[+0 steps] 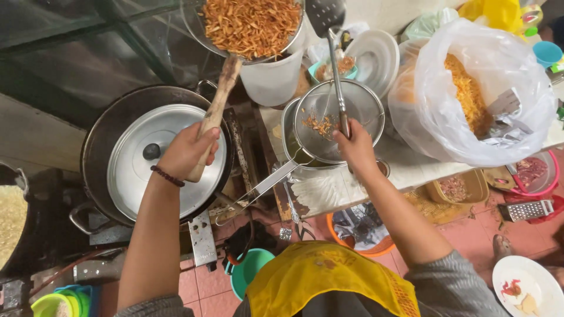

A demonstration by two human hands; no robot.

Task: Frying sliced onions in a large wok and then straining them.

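Strainer of fried strips, raised beyond the lidded wok, hangs from its wooden handle in the closed left hand. Right hand clasps a slotted spatula (blade up) right of the wok, over a mesh sieve.

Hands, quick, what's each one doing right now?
Left hand: closed on the wooden handle of the strainer of fried strips.
Right hand: closed on the slotted spatula.
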